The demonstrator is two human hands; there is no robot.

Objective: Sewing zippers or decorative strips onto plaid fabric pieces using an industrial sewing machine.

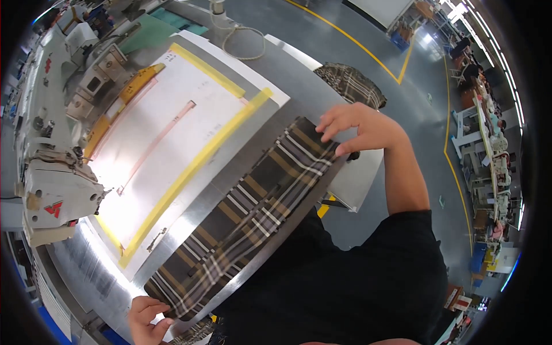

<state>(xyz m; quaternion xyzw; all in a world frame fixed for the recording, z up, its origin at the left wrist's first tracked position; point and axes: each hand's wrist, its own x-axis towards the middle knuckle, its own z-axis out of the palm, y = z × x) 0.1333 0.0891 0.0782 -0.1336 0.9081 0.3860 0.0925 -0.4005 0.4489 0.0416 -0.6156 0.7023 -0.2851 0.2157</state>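
A long folded piece of brown, black and white plaid fabric (253, 215) lies slantwise along the near edge of the metal machine table (215, 192). At its lower left end is my left hand (148, 319), fingers bent and thumb apart, fingertips at the fabric's edge. My right hand (365, 131) reaches over the upper right end. Its fingers and thumb are spread, with the tips touching the fabric there. Beyond the fabric lies a white template sheet (201, 126) with yellow tape borders and reddish strips.
A white sewing machine head (54, 195) stands at the left, beside a yellow-orange curved clamp (138, 83). More plaid fabric (352, 83) hangs at the table's far right. A pale cord (244, 57) lies at the back. Yellow lines (345, 37) mark the grey floor.
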